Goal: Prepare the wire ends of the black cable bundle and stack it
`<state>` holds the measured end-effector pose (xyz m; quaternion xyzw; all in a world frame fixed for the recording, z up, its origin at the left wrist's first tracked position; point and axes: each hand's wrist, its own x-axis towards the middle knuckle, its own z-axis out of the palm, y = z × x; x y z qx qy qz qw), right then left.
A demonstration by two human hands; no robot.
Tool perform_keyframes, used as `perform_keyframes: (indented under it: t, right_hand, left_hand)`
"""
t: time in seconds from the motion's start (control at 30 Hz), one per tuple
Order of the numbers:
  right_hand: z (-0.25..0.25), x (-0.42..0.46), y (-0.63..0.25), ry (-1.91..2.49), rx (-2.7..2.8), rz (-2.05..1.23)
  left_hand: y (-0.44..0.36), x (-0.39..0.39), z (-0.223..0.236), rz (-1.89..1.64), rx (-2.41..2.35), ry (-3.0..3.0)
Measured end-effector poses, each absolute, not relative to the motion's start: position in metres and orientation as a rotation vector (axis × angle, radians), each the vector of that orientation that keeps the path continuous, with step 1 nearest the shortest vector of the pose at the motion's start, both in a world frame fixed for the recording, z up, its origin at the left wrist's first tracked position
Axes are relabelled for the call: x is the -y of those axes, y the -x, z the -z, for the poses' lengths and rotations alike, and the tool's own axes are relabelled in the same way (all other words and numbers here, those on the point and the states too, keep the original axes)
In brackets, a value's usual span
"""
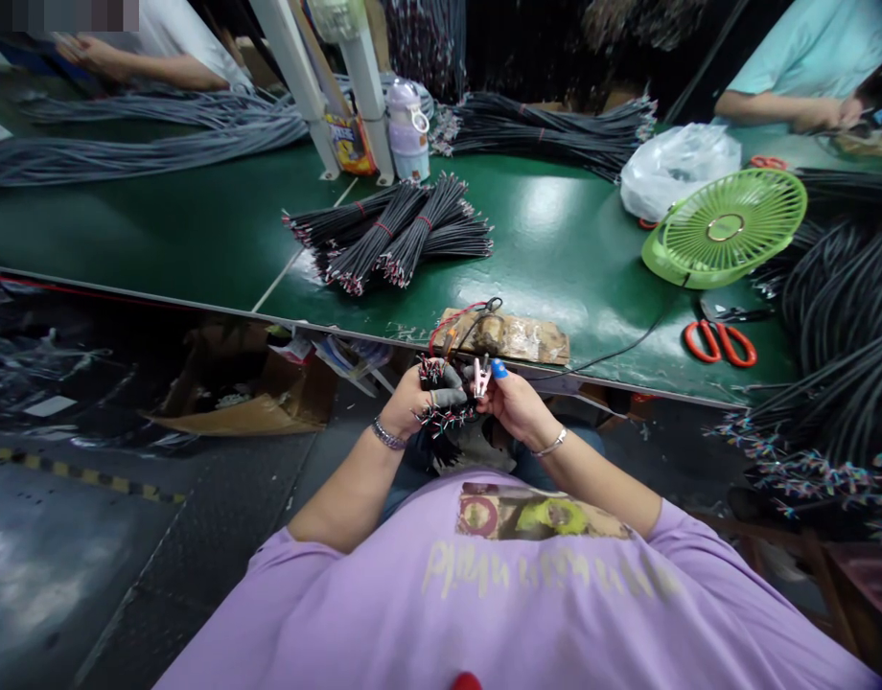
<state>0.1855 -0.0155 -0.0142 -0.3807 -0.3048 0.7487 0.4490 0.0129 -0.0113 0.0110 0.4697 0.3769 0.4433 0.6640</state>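
Note:
Just below the table's front edge, my left hand point(412, 401) is closed around a bundle of black cables point(445, 414) with stripped coloured wire ends. My right hand point(513, 402) pinches a small metal alligator clip point(481, 377) against those wire ends; its fingertip wears a blue cover. Red and black leads run from the clip up to a worn wooden block point(513, 337) at the edge of the green table point(197, 240). Three tied bundles of black cables point(394, 230) lie farther back on the table.
A green fan point(725, 228) lies face up at the right, with orange scissors point(720, 342) and a white plastic bag point(678, 168) near it. Long cable heaps line the back and right side. A pale bottle point(407, 129) stands by white posts. Other people's arms work at both far corners.

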Motion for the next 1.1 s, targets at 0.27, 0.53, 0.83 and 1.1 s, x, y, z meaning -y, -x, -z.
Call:
perform_keyframes:
  t: [0.27, 0.53, 0.83, 1.1]
  right_hand:
    - [0.018, 0.009, -0.175, 0.908, 0.486, -1.973]
    - [0.016, 0.007, -0.171, 0.895, 0.395, -1.932]
    - [0.024, 0.017, -0.179, 0.801, 0.377, -2.064]
    - [0.027, 0.045, -0.192, 0.81, 0.399, -2.253]
  left_hand:
    - [-0.012, 0.008, -0.012, -0.969, -0.793, -1.063]
    - [-0.017, 0.004, -0.01, -0.932, -0.812, -1.06]
    - [-0.013, 0.014, -0.009, -0.909, -0.905, -1.077]
    - [-0.015, 0.027, -0.004, -0.897, -0.975, -1.108]
